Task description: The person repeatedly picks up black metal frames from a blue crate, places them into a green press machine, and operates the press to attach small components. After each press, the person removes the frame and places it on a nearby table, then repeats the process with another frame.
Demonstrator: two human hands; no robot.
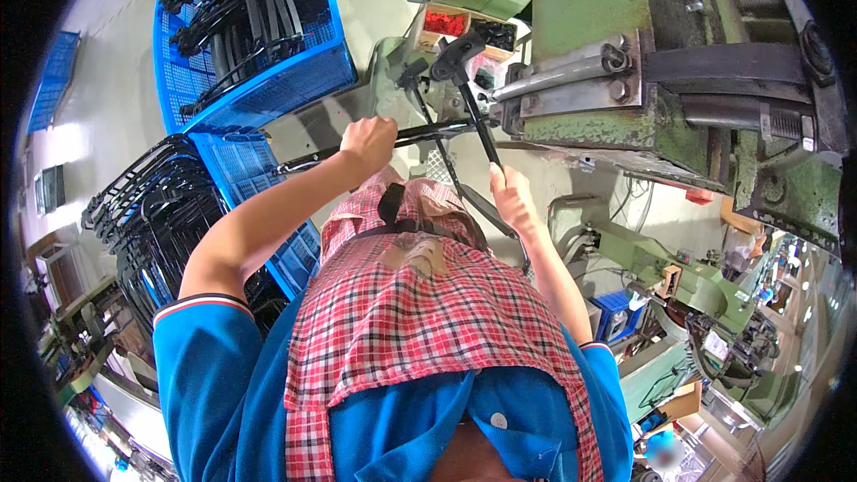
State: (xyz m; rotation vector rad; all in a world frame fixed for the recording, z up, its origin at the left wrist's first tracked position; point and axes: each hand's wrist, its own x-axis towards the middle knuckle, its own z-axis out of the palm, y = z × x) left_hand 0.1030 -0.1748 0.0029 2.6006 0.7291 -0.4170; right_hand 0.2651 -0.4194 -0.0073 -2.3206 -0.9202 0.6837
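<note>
A long black tube (308, 159) lies across in front of me, its right part close to the green machine's nose. My left hand (370, 143) is closed round it near its middle. A black rod (478, 116) with a wide T-shaped head (458, 55) slants up past the tube's right end. My right hand (512, 195) grips the lower part of this rod. Just left of it is a smaller-looking second T-shaped black end (411, 73), with a thin rod running down behind the tube. Whether these pieces are joined, I cannot tell.
A large green machine (585, 45) with a steel bar stands at the right. Blue crates (268, 94) of black parts are at the left, beside stacked black tube frames (161, 201). Bins of red pieces (445, 23) and black pieces (494, 34) sit beyond my hands. More green machinery (643, 259) stands lower right.
</note>
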